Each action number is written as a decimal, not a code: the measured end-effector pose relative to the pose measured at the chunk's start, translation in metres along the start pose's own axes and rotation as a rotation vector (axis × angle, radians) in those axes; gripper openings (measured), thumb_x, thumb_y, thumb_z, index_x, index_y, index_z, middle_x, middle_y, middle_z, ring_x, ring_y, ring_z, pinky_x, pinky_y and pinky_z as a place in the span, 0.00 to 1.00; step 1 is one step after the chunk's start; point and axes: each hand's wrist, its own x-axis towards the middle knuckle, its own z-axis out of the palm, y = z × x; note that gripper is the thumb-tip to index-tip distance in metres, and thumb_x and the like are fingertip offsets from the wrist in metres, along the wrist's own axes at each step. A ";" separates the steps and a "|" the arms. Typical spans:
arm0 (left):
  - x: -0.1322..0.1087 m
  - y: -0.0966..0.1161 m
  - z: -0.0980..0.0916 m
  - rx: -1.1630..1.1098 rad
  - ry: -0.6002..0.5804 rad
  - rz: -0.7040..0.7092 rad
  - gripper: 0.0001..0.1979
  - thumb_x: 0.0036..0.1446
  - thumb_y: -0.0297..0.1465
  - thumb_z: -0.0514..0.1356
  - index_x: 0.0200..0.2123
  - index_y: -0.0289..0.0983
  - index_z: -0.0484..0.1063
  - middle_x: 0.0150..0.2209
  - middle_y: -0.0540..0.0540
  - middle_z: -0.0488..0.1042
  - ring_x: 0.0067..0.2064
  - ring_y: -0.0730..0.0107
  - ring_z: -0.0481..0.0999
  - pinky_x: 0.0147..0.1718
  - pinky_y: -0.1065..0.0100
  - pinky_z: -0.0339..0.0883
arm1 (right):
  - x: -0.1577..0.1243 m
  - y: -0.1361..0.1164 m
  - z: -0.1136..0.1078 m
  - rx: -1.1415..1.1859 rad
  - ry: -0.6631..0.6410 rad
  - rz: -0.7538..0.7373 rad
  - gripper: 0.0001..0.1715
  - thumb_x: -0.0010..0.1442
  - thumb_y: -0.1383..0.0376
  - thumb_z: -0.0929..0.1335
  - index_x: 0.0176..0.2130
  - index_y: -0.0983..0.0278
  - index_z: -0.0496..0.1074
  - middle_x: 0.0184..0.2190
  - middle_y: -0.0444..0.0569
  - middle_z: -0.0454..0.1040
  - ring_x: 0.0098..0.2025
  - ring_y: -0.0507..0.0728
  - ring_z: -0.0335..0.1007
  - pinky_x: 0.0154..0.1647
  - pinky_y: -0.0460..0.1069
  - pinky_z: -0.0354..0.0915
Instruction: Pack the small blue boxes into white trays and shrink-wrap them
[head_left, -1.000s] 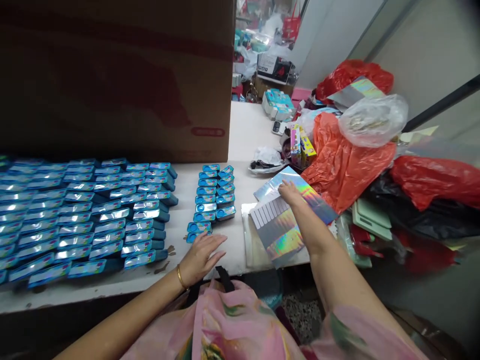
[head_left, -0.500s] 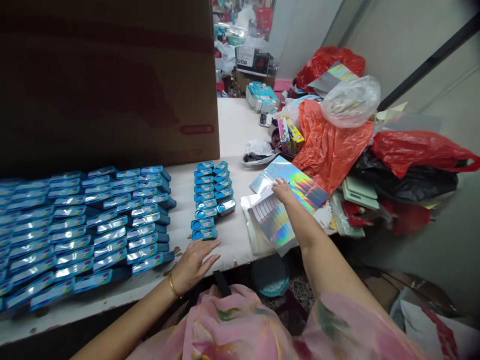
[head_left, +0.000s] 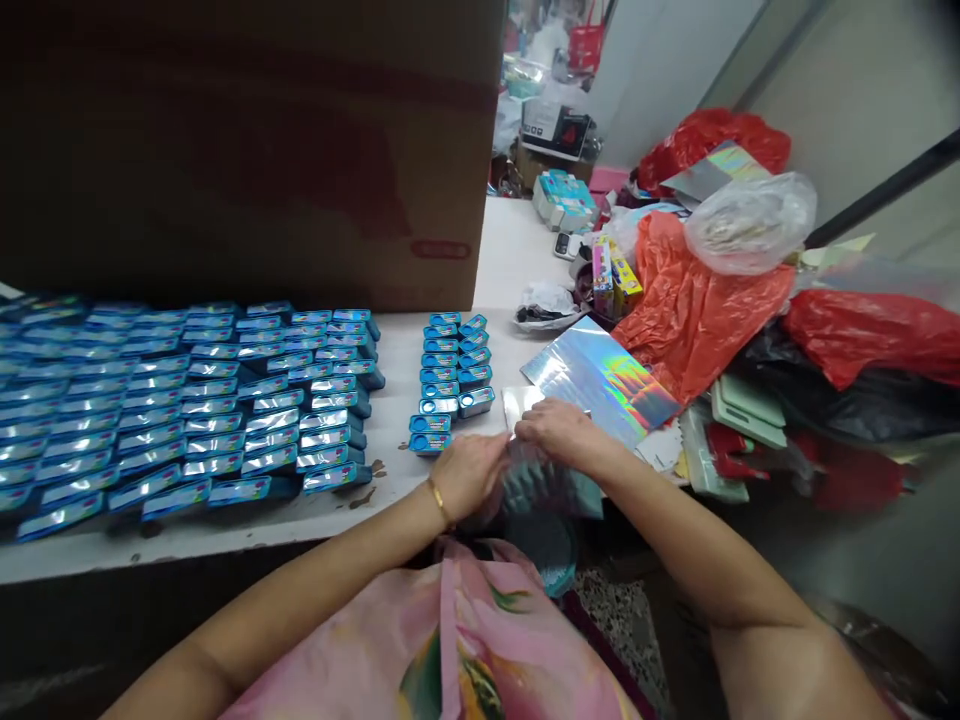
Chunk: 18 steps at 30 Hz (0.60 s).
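Observation:
My left hand (head_left: 471, 476), with a gold bangle at the wrist, is closed at the left edge of a shiny silver sheet of labels (head_left: 559, 492). Fingertips of my right hand (head_left: 556, 432) pinch the same sheet's upper edge, almost touching the left fingers. The sheet tilts over the table's front edge; its labels are mostly hidden by the hands. Just left of the hands stand two short columns of small blue boxes (head_left: 430, 443). Behind the hands lies another holographic sheet (head_left: 600, 375), beside a pale sheet or bag (head_left: 517, 402).
Many rows of blue boxes (head_left: 214, 440) fill the table's left side before a large cardboard carton (head_left: 247, 160). Red plastic bags (head_left: 675, 310), a clear bag (head_left: 750, 225) and small cartons (head_left: 566, 200) crowd the right. A round tub (head_left: 551, 550) sits below the table edge.
The label sheet has come off the holographic sheet toward me. My left hand has moved right from beside the boxes and closed at the sheet; the view has swung left.

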 end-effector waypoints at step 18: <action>0.108 -0.023 0.079 -0.523 0.045 -0.254 0.15 0.55 0.36 0.51 0.35 0.34 0.74 0.28 0.49 0.73 0.31 0.71 0.68 0.32 0.72 0.59 | 0.004 0.128 0.090 0.162 0.430 -0.048 0.15 0.60 0.67 0.61 0.46 0.59 0.69 0.43 0.51 0.71 0.45 0.57 0.62 0.45 0.53 0.55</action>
